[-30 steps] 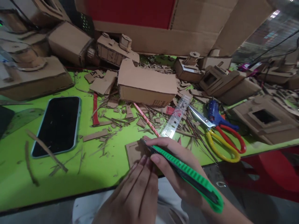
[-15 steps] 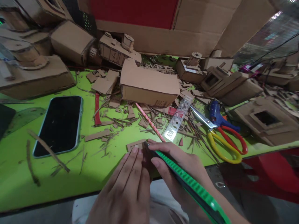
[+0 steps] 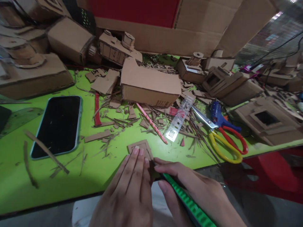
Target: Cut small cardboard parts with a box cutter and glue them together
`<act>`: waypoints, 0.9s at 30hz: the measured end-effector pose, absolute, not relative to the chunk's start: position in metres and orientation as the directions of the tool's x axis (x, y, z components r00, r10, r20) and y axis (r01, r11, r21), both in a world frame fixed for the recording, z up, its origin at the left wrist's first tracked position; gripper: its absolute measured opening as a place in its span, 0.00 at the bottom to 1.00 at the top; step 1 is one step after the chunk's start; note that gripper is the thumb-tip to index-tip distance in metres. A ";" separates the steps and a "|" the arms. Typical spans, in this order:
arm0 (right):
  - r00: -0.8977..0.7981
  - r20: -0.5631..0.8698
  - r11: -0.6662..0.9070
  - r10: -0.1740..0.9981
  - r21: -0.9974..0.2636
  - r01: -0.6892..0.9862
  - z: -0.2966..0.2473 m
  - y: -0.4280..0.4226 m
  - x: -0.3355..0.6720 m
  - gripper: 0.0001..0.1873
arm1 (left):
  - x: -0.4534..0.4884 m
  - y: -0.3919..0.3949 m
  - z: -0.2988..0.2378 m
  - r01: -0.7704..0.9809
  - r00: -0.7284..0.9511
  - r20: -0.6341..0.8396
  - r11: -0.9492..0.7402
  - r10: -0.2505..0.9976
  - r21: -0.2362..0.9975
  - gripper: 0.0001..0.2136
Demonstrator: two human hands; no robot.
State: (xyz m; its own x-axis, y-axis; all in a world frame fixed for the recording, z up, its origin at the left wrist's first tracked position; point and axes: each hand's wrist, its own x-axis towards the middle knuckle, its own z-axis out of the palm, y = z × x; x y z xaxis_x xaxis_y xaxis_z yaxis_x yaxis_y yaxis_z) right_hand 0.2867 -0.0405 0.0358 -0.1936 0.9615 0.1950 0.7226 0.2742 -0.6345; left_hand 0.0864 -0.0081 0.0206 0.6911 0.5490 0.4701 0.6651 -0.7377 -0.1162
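My left hand (image 3: 132, 186) lies flat with fingers stretched out, pressing a small cardboard piece (image 3: 145, 145) onto the green table near its front edge. Lines run along the borders of that piece, and the fingers cover its lower part. In my right hand (image 3: 189, 186) is a green utility knife (image 3: 186, 197), gripped between thumb and fingers. Its tip is at the right side of the cardboard, by the left fingertips; the blade itself is hard to make out. A pink striped pencil (image 3: 151, 123) and a clear ruler (image 3: 180, 118) lie just beyond.
A phone (image 3: 58, 126) with a cardboard strip across it lies left. Scissors (image 3: 222, 135) and a blue glue gun (image 3: 217, 115) are at right. A cardboard box (image 3: 150, 82) stands amid scraps, with several cardboard models behind. The table's front edge (image 3: 52, 201) is close.
My right hand and the knife have moved down toward me along the right side of the cardboard, uncovering more of it. My left hand stays in place on the piece.
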 end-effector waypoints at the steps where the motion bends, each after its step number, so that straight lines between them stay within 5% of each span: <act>1: -0.191 0.196 0.273 0.962 -0.626 0.730 0.036 -0.042 0.288 0.17 | 0.087 -0.008 0.022 0.663 0.696 0.461 -0.740 0.551 -0.117 0.25; 11: -0.038 0.099 0.101 0.994 -0.790 0.605 0.032 -0.034 0.294 0.13 | 0.083 -0.014 0.015 0.659 0.708 0.430 -0.744 0.561 -0.115 0.21; 19: -0.152 0.103 0.164 0.983 -0.862 0.480 0.027 0.009 0.295 0.09 | 0.081 -0.016 0.022 0.606 0.682 0.507 -0.795 0.527 0.011 0.24; 27: -0.075 0.149 0.166 0.986 -0.825 0.540 0.037 0.000 0.296 0.08 | 0.065 0.014 0.029 0.727 0.673 0.272 -0.683 0.688 -0.072 0.36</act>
State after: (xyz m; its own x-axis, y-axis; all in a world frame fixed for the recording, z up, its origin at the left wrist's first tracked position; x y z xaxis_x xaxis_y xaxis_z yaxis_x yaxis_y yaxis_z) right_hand 0.2955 -0.0002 0.0374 -0.0749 0.9860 0.1491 0.5405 0.1658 -0.8249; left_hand 0.0647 0.0139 0.0286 0.6733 0.6877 0.2716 0.7267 -0.6832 -0.0718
